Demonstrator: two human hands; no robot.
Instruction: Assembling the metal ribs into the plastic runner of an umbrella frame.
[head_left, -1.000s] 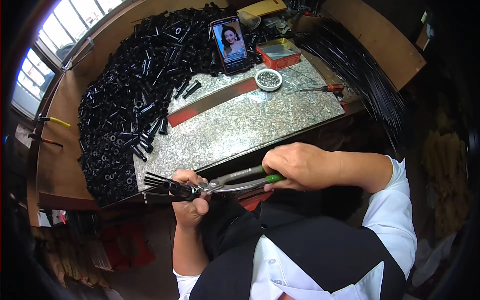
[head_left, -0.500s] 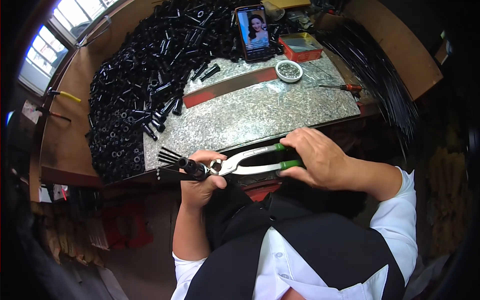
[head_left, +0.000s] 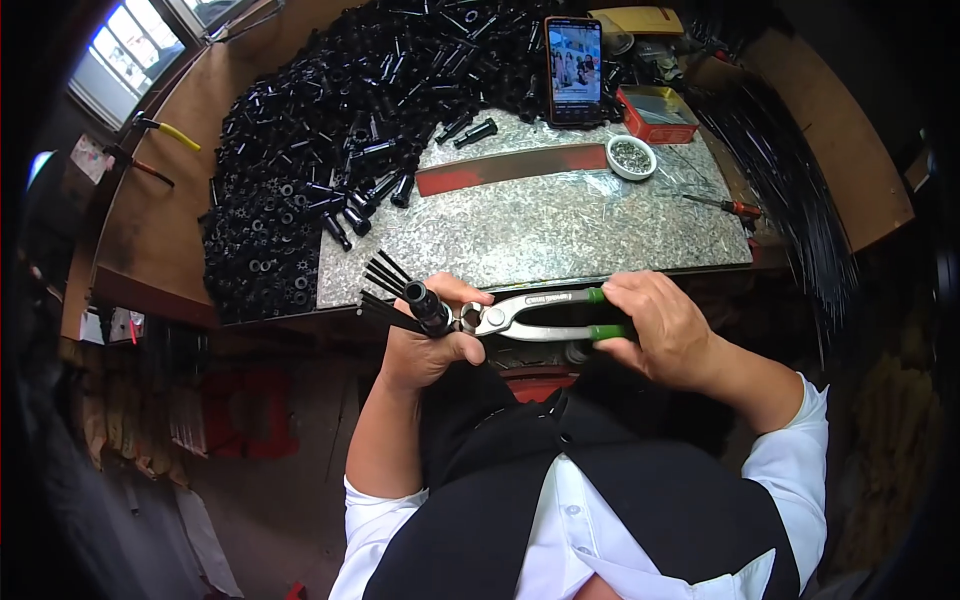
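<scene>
My left hand (head_left: 432,345) is closed around a black plastic tube fitting (head_left: 429,308), whose hollow end tilts up toward me. A bunch of thin black rods (head_left: 384,272) fans out to the left from beside that fitting; how they join it is hidden by my fingers. End-cutting pincers (head_left: 494,318) with green grips lie across in front of me, their jaws at the fitting's right side. My right hand (head_left: 662,325) is wrapped around the ends of the spread handles. Whether the jaws pinch anything cannot be made out.
A large heap of black plastic fittings (head_left: 310,150) covers the bench's left. On the speckled board (head_left: 560,225) lie a red-brown strip (head_left: 510,170), a white bowl of small metal bits (head_left: 632,158) and a screwdriver (head_left: 728,206). Behind stand a phone (head_left: 575,75) and a red box (head_left: 658,114); long black rods (head_left: 780,150) lie right.
The whole view has shifted, so the bench sits farther right. In my left hand the fitting now points its hollow end more upward. Both hands keep their holds; the phone's picture differs.
</scene>
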